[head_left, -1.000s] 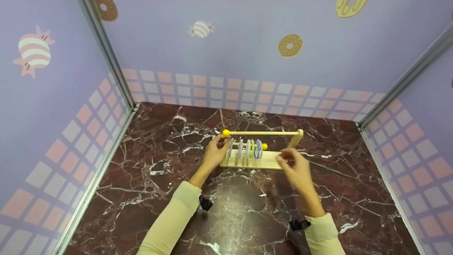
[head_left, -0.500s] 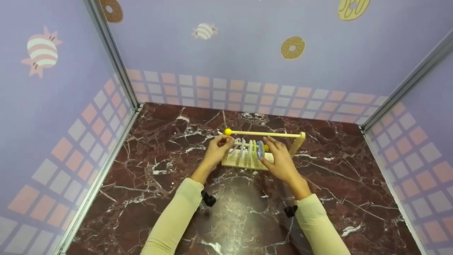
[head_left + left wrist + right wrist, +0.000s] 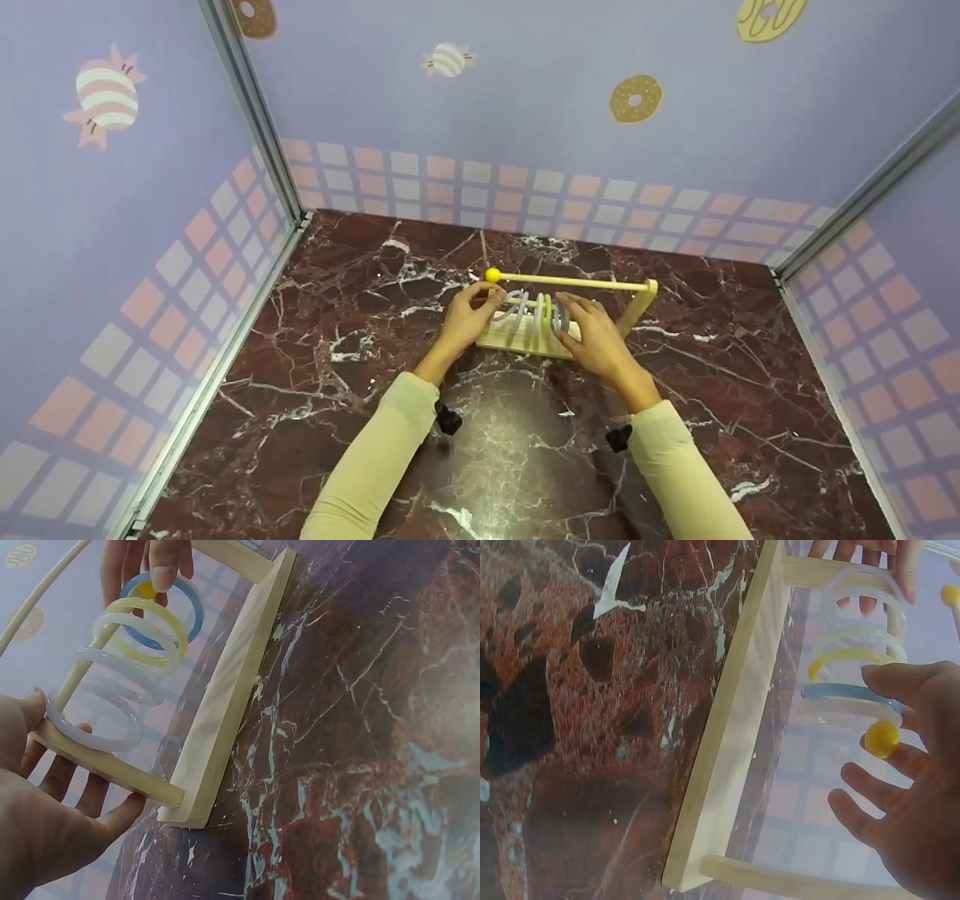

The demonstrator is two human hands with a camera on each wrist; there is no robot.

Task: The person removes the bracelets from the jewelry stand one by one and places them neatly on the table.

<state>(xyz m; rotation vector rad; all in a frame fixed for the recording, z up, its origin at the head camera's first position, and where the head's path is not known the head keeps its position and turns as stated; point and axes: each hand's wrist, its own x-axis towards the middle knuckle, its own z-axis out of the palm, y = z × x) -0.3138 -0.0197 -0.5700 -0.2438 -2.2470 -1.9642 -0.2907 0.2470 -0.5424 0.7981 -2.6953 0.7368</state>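
Observation:
A light wooden stand (image 3: 517, 343) carries two rods on uprights, each tipped with a yellow ball. My left hand (image 3: 466, 319) grips the left upright (image 3: 112, 769), thumb on the near side and fingers behind. Several rings hang on the lower rod: pale lilac ones (image 3: 97, 739) nearest the left hand, then a whitish one, a yellow ring (image 3: 840, 655) and a blue ring (image 3: 847, 696) with a pale one beside it. My right hand (image 3: 598, 341) pinches the blue ring, thumb in front and fingers behind. The lower yellow ball (image 3: 882, 739) sits beside its fingers.
The upper rod (image 3: 577, 283) runs behind the rings to a taller upright (image 3: 637, 309) at the right. A dark red marbled tabletop (image 3: 360, 450) lies underneath. Patterned lilac panels (image 3: 525, 97) enclose it at the back and both sides.
The right hand has come in leftward from the base's right end to the blue ring. The left hand keeps its grip on the upright. The lilac rings on the left now tilt more.

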